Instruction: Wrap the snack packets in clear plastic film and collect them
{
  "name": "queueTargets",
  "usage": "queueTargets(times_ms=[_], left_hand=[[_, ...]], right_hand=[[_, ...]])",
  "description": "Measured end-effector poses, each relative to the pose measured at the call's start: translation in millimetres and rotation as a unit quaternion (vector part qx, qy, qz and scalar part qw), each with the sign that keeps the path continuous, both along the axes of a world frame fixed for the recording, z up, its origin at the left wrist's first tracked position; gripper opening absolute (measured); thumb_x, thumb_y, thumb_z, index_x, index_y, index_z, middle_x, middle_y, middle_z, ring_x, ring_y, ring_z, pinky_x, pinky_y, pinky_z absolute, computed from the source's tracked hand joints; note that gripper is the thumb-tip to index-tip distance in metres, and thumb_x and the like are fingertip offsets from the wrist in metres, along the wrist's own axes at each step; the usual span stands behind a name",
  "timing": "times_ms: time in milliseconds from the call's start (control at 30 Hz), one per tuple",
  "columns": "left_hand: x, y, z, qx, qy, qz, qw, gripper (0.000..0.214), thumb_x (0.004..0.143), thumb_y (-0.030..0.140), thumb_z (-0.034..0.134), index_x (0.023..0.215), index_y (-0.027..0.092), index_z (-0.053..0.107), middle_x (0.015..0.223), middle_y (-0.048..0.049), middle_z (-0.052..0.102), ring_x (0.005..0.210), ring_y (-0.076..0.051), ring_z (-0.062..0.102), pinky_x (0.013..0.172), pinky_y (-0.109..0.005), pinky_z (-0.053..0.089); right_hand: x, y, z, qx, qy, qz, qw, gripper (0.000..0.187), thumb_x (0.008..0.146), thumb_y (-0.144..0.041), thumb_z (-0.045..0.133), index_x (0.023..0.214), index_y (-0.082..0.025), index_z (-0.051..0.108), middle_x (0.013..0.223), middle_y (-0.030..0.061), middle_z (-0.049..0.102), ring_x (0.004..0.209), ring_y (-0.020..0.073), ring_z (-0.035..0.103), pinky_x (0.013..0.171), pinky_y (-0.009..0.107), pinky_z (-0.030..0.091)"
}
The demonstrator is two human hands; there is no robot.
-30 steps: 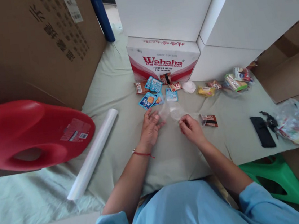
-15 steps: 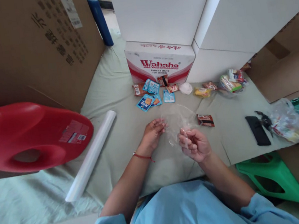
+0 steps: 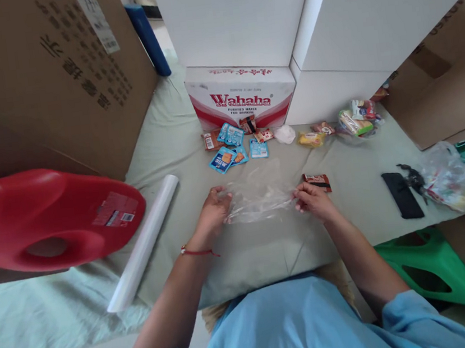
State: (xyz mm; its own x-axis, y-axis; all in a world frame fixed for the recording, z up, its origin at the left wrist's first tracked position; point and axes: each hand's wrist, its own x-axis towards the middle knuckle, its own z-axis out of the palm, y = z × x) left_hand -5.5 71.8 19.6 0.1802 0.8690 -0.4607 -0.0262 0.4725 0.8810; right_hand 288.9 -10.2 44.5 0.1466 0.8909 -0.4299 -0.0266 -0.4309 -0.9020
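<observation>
A clear plastic bag [image 3: 260, 193] is stretched sideways above the cloth, held at both ends. My left hand [image 3: 215, 210] pinches its left edge; a red cord bracelet is on that wrist. The opposite edge is gripped between the thumb and fingers of my right hand [image 3: 311, 201]. A brown snack packet [image 3: 318, 182] lies just behind my right hand, partly covered by it. Beyond the bag, blue snack packets [image 3: 231, 134] and several brown ones lie in a loose group, with a white crumpled lump [image 3: 285, 134] beside them.
A Wahaba-style carton marked Wahaha [image 3: 244, 96] stands at the back against white boxes [image 3: 234, 21]. To the left are a red plastic jug [image 3: 75, 238] and a white roll [image 3: 143, 244]. Rightward lie a yellow packet [image 3: 312, 139], a bag of snacks [image 3: 357, 122], a black phone [image 3: 402, 195] and keys [image 3: 413, 180].
My hands have moved apart, the left one leftward and the right one slightly rightward. The bag, bunched up before, is now spread wide between them.
</observation>
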Motion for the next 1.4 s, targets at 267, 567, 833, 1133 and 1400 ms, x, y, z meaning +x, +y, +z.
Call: queueTargets(times_ms=[267,567,833,1133,1400], left_hand=[[-7,2,1.5,0.299,0.273,0.145,0.903,0.060,0.072,0.030,0.081,0.127,0.018,0.059,0.093,-0.0065,0.061,0.092,-0.028,0.063,0.092,-0.046,0.052],[32,-16,-1.9,0.486,0.168,-0.279,0.811,0.063,0.072,0.005,0.060,0.127,0.035,0.070,0.108,-0.0065,0.073,0.120,-0.029,0.065,0.129,-0.066,0.005],[0,2,5.1,0.468,0.116,-0.330,0.812,0.020,0.083,0.017,0.063,0.087,0.030,0.078,0.093,-0.0080,0.076,0.114,-0.030,0.066,0.105,-0.050,0.049],[-44,-41,41.4,0.344,0.070,-0.442,0.826,0.028,0.094,0.038,0.064,0.117,0.030,0.077,0.117,-0.0088,0.078,0.105,-0.027,0.073,0.095,-0.039,0.057],[-3,-47,39.6,0.284,0.501,-0.392,0.717,0.035,0.105,0.035,0.046,0.101,0.017,0.076,0.107,-0.0138,0.075,0.089,-0.027,0.074,0.077,-0.037,0.056]], right_hand=[[4,0,-5.4,-0.007,-0.020,0.032,0.999,0.037,0.076,-0.054,0.074,0.079,-0.025,0.052,0.060,-0.0052,0.060,0.041,0.0087,0.039,0.039,0.024,0.025],[-6,2,-19.3,-0.007,-0.008,0.019,1.000,0.039,0.076,-0.053,0.075,0.078,-0.024,0.050,0.060,-0.0052,0.056,0.043,0.0087,0.044,0.038,0.022,0.028],[19,5,-17.7,-0.031,-0.009,0.008,0.999,0.041,0.071,-0.053,0.079,0.078,-0.023,0.052,0.059,-0.0048,0.059,0.042,0.0086,0.044,0.038,0.022,0.027],[19,-6,-17.2,-0.057,-0.025,0.089,0.994,0.042,0.073,-0.057,0.077,0.075,-0.023,0.052,0.059,-0.0048,0.059,0.044,0.0095,0.048,0.039,0.022,0.032],[16,-11,-13.7,-0.047,-0.063,0.050,0.996,0.052,0.078,-0.072,0.065,0.092,-0.024,0.053,0.070,-0.0006,0.066,0.045,0.0096,0.041,0.044,0.024,0.028]])
